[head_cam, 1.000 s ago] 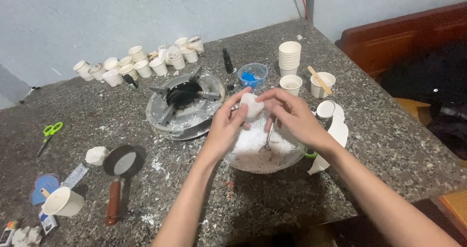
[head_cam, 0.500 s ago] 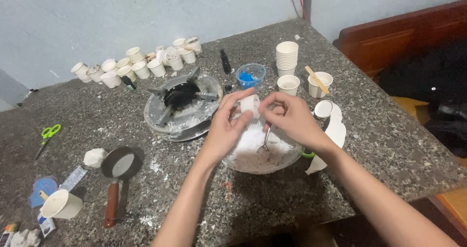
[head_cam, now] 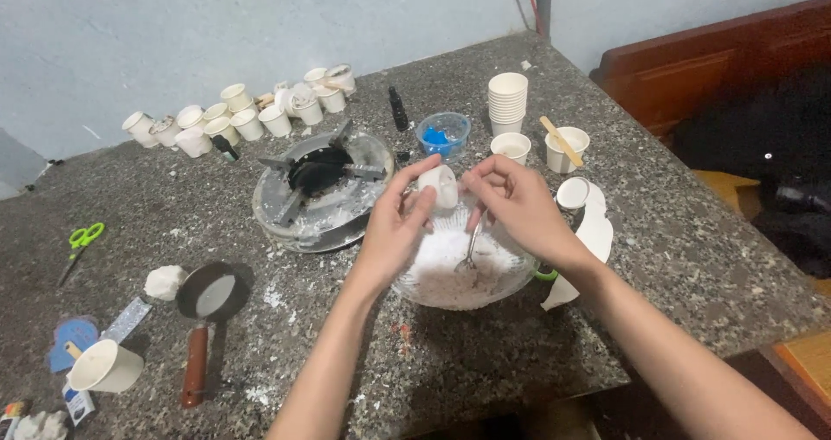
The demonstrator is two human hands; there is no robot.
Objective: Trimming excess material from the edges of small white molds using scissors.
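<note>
On a speckled grey stone table (head_cam: 658,223), a white paper cup (head_cam: 106,366) lies tipped near the front left corner, beside a small dark pan (head_cam: 212,291) with a reddish wooden handle that holds a pale film; green-handled scissors (head_cam: 80,241) lie close to the left edge. A row of small white cups (head_cam: 234,115) runs along the back edge, some tilted, contents too small to tell. A round metal burner (head_cam: 316,189), crusted with white residue, sits mid-table. At the front edge a clear glass bowl (head_cam: 459,271) holds white, crumbly flakes. Above it the left hand (head_cam: 394,232) grips a small white cup (head_cam: 439,186) between thumb and fingers, tilted over the bowl, while the right hand (head_cam: 519,206) is closed around a metal spoon (head_cam: 470,251) whose bowl dips into the flakes; both forearms reach in from the front edge. Behind stand a blue-tinted bowl (head_cam: 443,135) with blue pieces, a stack of white cups (head_cam: 507,102), a single cup (head_cam: 511,147), and a cup (head_cam: 567,150) with a wooden stick, toward the back right corner.
</note>
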